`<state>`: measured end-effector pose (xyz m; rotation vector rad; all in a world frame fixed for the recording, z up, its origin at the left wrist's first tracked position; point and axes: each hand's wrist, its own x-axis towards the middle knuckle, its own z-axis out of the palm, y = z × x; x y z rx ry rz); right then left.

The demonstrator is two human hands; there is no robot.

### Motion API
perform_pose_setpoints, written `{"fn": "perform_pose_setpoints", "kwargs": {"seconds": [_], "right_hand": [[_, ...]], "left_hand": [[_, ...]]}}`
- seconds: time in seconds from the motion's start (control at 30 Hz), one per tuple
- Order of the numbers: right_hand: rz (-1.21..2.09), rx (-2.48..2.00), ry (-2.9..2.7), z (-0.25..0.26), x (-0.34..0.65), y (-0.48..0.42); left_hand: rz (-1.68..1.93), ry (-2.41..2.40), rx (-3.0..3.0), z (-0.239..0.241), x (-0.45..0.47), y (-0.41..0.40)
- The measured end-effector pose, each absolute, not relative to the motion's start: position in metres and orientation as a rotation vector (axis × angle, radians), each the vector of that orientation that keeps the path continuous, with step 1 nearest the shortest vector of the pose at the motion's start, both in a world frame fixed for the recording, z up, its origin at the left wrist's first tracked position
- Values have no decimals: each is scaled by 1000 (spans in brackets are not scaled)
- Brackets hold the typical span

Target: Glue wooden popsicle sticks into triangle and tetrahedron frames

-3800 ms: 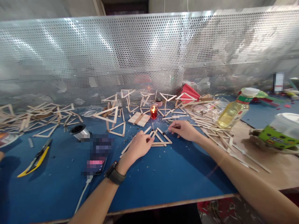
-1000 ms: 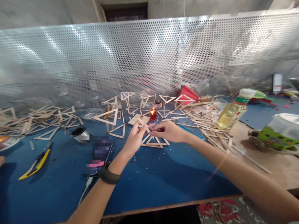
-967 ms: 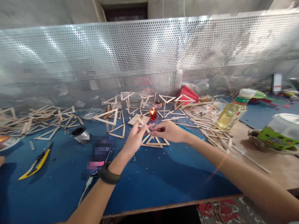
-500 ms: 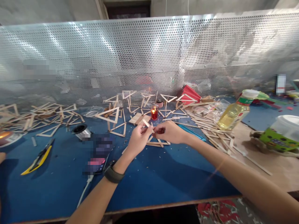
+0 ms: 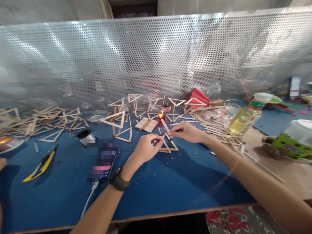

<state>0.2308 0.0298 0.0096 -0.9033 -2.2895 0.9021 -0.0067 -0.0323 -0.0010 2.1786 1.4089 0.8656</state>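
Just in front of the lit red candle (image 5: 161, 117), my right hand (image 5: 186, 132) pinches a flat wooden stick (image 5: 165, 125) between thumb and fingertips, the stick slanting up toward the flame. My left hand (image 5: 147, 148) is closed beside it, thumb and forefinger pressed together; what sits in that pinch is too small to make out. Below the fingertips, a triangular frame of wooden sticks (image 5: 173, 149) lies on the blue tabletop, with dark marks at a joint. A small wooden board of joined sticks (image 5: 146, 124) lies behind my left hand.
Several stick frames (image 5: 123, 135) stand along the perforated metal screen (image 5: 156, 58). Left are a phone (image 5: 106, 162) with a cable, a wire spool (image 5: 85, 138) and a yellow cutter (image 5: 40, 167). Right are loose sticks (image 5: 214, 125), an oil bottle (image 5: 247, 115) and a plastic tub (image 5: 292, 139).
My hands have moved apart. The right hand has shifted right and slightly up with the stick; the left has dropped slightly, uncovering more of the triangular frame.
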Motion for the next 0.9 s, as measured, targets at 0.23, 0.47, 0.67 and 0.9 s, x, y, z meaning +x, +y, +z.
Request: {"fn": "perform_pose_setpoints", "kwargs": {"seconds": [0.23,0.47,0.67,0.9], "right_hand": [[983,-952,-2150,-13,230,33],[836,-961,-2176,-20,230,32],[805,-958,-2204,-21,232,28],[758,-970,-2213,-18,233,25]], "left_hand": [[694,1458,2279,-18,-19,-27],[590,1429,2267,-22,-24,-23],[576,1418,2225,-21,-23,-22],[595,1314,2318,-22,-21,-22]]}}
